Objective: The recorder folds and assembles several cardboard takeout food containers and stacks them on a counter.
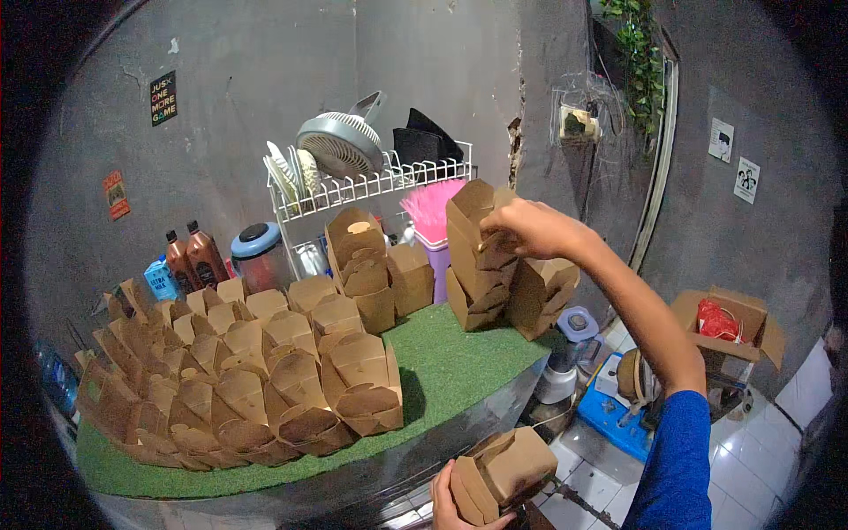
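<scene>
At the lower edge my left hand (448, 505) grips a brown cardboard food box (508, 473), held tilted in front of the counter's edge. My right arm, in a blue sleeve, reaches over the counter. The fingers of my right hand (534, 228) are closed on the top food box (474, 212) of a stack (481, 287) at the counter's right end. Several open food boxes (243, 397) stand in close rows on the left of the green turf-covered counter (433, 362). Another box stack (360, 269) rises behind them.
Behind the boxes stand brown bottles (203, 256), a blue-lidded container (258, 256), a white wire rack (371, 187) with a grey fan (343, 144), and pink straws (430, 205) in a purple holder. Below at right are a blender (565, 358), a blue case (614, 415) and a carton (751, 327).
</scene>
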### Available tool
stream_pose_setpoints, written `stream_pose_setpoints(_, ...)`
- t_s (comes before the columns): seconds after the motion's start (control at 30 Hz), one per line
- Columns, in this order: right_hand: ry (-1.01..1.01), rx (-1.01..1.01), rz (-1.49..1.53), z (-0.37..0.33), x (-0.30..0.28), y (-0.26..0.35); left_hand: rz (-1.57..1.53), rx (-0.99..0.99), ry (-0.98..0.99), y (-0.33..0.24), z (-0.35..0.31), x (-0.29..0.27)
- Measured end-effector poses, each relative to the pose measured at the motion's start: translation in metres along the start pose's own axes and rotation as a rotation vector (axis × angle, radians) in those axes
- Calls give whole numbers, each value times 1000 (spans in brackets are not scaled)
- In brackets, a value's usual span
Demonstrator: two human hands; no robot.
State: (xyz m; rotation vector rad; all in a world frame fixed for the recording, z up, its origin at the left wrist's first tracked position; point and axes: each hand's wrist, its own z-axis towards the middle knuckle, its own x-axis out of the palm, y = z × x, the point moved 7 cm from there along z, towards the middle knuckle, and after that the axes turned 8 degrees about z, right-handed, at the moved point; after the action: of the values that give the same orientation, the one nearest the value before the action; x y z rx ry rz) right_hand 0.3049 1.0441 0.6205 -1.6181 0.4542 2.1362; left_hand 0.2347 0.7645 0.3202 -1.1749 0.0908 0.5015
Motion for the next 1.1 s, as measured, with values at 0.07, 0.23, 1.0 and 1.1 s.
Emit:
stream_pose_setpoints(0.07,-58,-55,-27,3,5,1,-16,13,-10,0,0,1)
stream_pose_setpoints(0.23,-4,-10,-52,17,28,-10,28,54,-3,-1,-3,2)
stream_pose_setpoints(1.0,20,-76,24,13,58,-22,-82,3,14,-13,11,5)
stream_pose_setpoints(1.1,28,16,21,21,77,-29,-92,29,16,-16,11,7)
